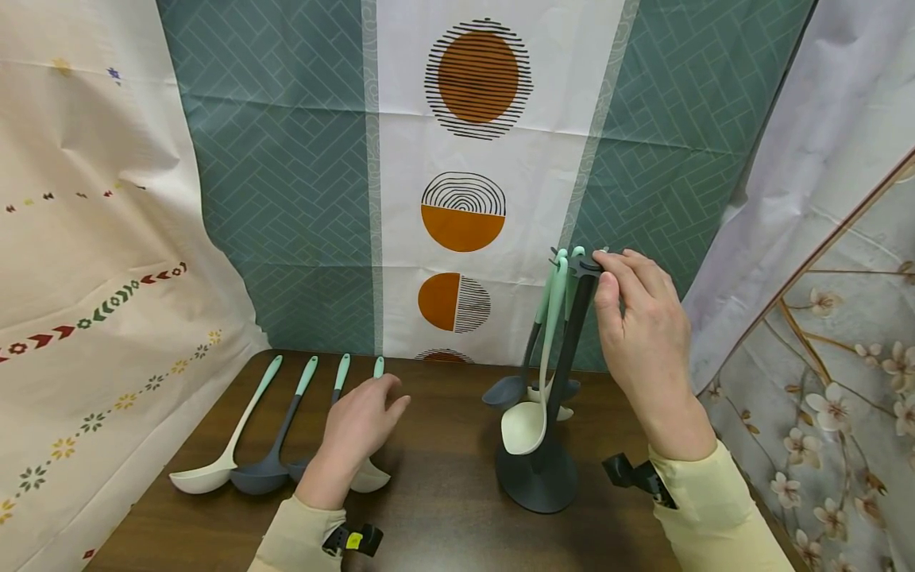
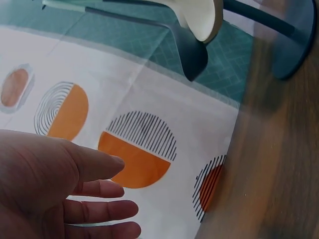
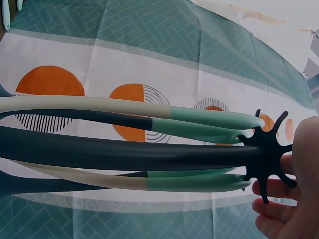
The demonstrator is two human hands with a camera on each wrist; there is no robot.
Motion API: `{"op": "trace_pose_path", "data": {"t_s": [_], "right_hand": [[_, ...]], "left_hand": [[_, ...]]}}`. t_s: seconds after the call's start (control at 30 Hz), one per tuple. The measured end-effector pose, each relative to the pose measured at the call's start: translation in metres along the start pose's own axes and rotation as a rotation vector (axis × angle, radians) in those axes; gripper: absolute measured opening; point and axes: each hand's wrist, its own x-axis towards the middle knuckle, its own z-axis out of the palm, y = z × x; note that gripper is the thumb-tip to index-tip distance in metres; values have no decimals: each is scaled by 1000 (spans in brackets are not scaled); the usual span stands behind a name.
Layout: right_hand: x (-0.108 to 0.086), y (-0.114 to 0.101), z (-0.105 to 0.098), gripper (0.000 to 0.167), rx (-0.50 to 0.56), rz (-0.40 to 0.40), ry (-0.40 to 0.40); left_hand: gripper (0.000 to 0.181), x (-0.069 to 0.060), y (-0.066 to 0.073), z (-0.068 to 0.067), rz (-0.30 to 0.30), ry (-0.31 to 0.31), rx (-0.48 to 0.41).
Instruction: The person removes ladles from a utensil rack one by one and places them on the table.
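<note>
Far to the left of the black stand (image 1: 538, 486) hangs a cream cloth (image 1: 107, 238) with little patterns on it. Next, in a row on the brown table (image 1: 443, 508) to the left of the stand, lie a white spoon (image 1: 203, 478), a dark spoon (image 1: 259, 478), a second dark spoon (image 1: 295, 469) and, nearest to the stand, a second white spoon (image 1: 370, 479). All four have green on their handles. Over the last two is the left hand (image 1: 362, 421), with its fingers loose and a gap under its thumb. It has hold of nothing, and I cannot tell if it touches a spoon. Behind the stand is a green cloth (image 1: 286, 238) with a white stripe and orange circles. From the stand, by their green tops, hang a third white spoon (image 1: 524, 429) in front, a third dark spoon (image 1: 503, 392) to its left, and others partly hidden. At the top of the stand is the right hand (image 1: 643, 326). Its fingers are bent, with hooks (image 3: 266, 154) between them and the thumb, so it holds the stand there. To the right of the stand hangs a flowery curtain (image 1: 822, 445).
</note>
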Motion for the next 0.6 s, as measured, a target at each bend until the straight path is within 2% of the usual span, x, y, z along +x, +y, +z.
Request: {"op": "trace_pose_path", "data": {"t_s": [0.23, 0.6], "right_hand": [[0, 0, 0, 47, 0, -2, 1], [1, -1, -1, 47, -15, 3, -5]], "left_hand": [[30, -2, 13, 0, 38, 12, -37], [28, -4, 30, 2, 92, 19, -35]]}}
